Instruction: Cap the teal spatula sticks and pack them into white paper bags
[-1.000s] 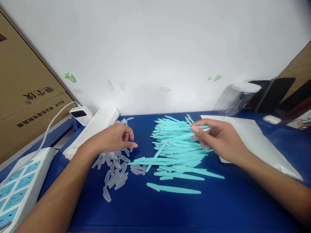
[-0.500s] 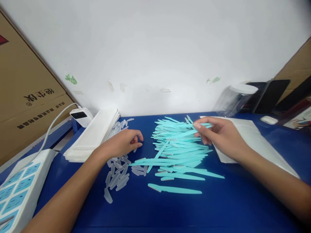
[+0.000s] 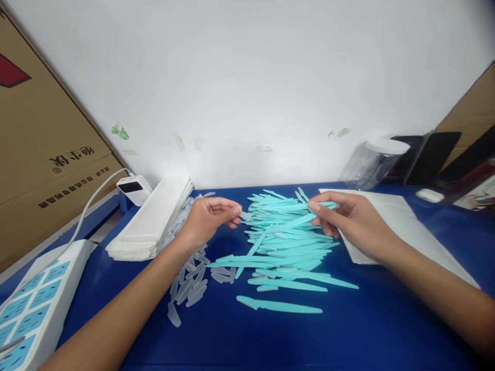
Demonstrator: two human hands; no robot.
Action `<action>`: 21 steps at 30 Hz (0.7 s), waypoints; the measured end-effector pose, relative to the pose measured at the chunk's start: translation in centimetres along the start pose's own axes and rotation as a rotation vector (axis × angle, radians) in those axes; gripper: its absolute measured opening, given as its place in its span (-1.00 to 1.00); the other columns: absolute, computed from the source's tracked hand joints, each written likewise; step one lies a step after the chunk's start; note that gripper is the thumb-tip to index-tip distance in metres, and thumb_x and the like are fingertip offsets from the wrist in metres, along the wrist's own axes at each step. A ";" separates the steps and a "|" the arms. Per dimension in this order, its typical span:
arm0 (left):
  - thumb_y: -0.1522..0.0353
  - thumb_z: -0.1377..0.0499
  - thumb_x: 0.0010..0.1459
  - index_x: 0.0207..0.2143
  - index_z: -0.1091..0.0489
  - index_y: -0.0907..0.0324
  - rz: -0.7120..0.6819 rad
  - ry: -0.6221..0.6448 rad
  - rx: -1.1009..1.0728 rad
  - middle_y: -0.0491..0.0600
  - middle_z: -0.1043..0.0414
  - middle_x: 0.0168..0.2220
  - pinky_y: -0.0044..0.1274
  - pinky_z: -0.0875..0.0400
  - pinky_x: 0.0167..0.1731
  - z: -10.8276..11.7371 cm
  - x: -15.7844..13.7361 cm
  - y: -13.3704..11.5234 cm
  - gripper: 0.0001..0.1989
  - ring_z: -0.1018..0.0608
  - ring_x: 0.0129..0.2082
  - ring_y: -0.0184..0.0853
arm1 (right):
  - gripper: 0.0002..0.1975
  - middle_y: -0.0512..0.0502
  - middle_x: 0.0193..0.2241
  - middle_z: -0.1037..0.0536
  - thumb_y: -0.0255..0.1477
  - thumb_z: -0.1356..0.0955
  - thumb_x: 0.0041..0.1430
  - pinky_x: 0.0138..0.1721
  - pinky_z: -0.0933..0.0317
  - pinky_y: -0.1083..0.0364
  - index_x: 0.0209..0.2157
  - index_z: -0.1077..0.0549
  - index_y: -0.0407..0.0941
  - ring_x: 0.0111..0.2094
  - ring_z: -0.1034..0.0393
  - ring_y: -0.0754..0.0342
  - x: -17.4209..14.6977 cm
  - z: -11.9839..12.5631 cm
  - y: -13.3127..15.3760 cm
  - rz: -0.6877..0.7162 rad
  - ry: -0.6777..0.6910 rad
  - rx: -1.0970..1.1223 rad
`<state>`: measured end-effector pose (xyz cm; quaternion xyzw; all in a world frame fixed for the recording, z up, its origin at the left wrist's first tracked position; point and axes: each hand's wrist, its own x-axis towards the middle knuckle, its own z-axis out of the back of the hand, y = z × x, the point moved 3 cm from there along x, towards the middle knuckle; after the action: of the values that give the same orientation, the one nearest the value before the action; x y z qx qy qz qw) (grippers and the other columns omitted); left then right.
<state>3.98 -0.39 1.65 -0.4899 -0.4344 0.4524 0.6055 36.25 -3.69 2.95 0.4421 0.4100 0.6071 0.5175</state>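
Note:
My left hand (image 3: 212,219) is closed in a pinch on a small translucent blade cap (image 3: 245,215), which points right toward the pile. Turquoise eyebrow razors (image 3: 290,247) lie heaped in the middle of the table, mostly with their blade ends to the left. A turquoise eyebrow razor (image 3: 303,220) is pinched between thumb and fingers of my right hand (image 3: 340,219), its blade end reaching left over the pile. Whether a second razor is in that grip I cannot tell. Loose translucent caps (image 3: 189,283) are scattered below and behind my left hand.
A stack of white paper sleeves (image 3: 149,221) lies left of the caps, near a white device (image 3: 135,189) with a cable. A power strip (image 3: 34,309) is at far left. On the right are a white envelope (image 3: 410,221), a clear jar (image 3: 371,165) and a dark phone (image 3: 433,157).
My left hand has moved right from over the caps and now holds a translucent cap toward the razors. My right hand stays nearly in place with its razor. The view has shifted slightly.

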 end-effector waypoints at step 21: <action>0.04 -0.57 0.08 -0.36 -0.64 0.24 0.152 -0.018 -0.240 0.00 -0.65 -0.40 -0.52 -0.55 -0.38 -2.5 -1.6 0.2 -0.56 -0.59 -0.49 -0.39 | -0.57 -0.02 -0.61 -0.56 0.02 -0.58 0.18 -0.57 -0.40 0.12 -0.20 -0.69 -0.07 -0.61 -0.47 0.07 -1.3 -0.4 0.4 0.177 -0.037 -0.081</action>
<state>6.04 -2.42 0.94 -0.5864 -0.4523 0.4461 0.5025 35.83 -5.09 3.09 0.4665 0.3349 0.6584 0.4866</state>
